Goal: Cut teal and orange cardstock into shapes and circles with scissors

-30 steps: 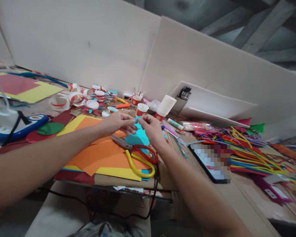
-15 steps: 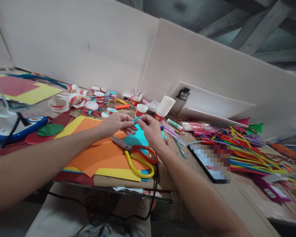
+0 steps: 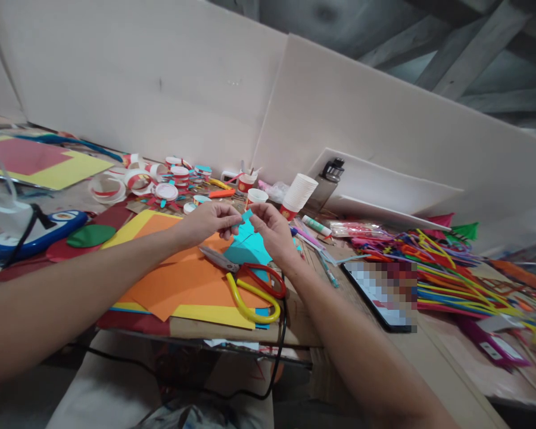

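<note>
Between my two hands is a small strip of teal paper [image 3: 247, 215], raised over the work surface. My left hand [image 3: 218, 221] pinches its left end, and my right hand [image 3: 270, 229] has fingers and thumb closed on its right end. Below them lie scissors [image 3: 236, 277] with one yellow and one red handle loop, resting on orange paper sheets [image 3: 178, 280]. Turquoise paper pieces [image 3: 252, 245] sit just under my right hand, partly covered by it. A paper cup [image 3: 256, 195] stands right behind the hands.
Stacked paper cups [image 3: 301, 192] stand behind my right hand, near a glue stick [image 3: 316, 226]. A phone [image 3: 377, 298] and many coloured pipe cleaners [image 3: 451, 280] lie to the right. Cut cup pieces [image 3: 138, 180] crowd the back left. A black cable [image 3: 282, 333] hangs over the front edge.
The teal strip has turned and shows more of its flat face. My left fingers have closed in more, and both hands have shifted slightly.
</note>
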Demonstrator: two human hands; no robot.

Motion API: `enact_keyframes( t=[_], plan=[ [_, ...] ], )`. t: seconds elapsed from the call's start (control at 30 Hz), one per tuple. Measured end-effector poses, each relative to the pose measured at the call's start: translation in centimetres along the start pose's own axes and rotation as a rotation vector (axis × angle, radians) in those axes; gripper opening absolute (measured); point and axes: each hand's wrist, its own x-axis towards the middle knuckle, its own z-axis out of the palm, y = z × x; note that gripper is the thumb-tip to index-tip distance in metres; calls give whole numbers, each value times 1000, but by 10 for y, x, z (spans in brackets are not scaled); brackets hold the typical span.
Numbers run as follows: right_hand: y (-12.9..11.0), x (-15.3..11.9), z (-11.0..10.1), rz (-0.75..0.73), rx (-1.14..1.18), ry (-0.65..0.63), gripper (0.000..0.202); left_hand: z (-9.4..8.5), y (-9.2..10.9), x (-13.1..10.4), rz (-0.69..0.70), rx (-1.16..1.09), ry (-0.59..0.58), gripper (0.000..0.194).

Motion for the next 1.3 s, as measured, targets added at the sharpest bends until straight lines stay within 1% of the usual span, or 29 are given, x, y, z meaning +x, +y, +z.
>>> enact_keyframes(
  t=[0.07, 0.17, 0.37, 0.43, 0.57, 0.77, 0.87, 0.97, 1.13, 1.3],
  plan=[
    [-2, -1, 1, 48, -12, 19, 18, 2, 3, -1, 59, 129, 70, 25],
    [-5, -2, 3, 83, -33, 29, 20, 5, 7, -3, 92, 228, 120, 25],
    [-5, -2, 3, 67, -30, 29, 28, 6, 7, -5, 129, 332, 133, 26],
    [-3, -1, 2, 64, -72, 40, 28, 6, 6, -5, 136, 347, 127, 25],
    [3, -2, 1, 43, -179, 98, 23, 7, 7, -6, 106, 316, 110, 26],
    [-2, -5, 5, 26, -162, 120, 20, 6, 5, -6, 43, 189, 44, 26],
    [-5, -5, 7, 26, -153, 121, 19, 7, 4, -6, 10, 105, 51, 28],
    [-4, -5, 7, 40, -135, 99, 20, 9, 5, -6, 6, 48, 79, 28],
    [-6, -5, 8, 63, -103, 83, 20, 10, 8, -5, 17, 42, 102, 27],
    [-9, -6, 10, 53, -96, 120, 19, 9, 6, -6, 24, 59, 69, 27]
  ],
)
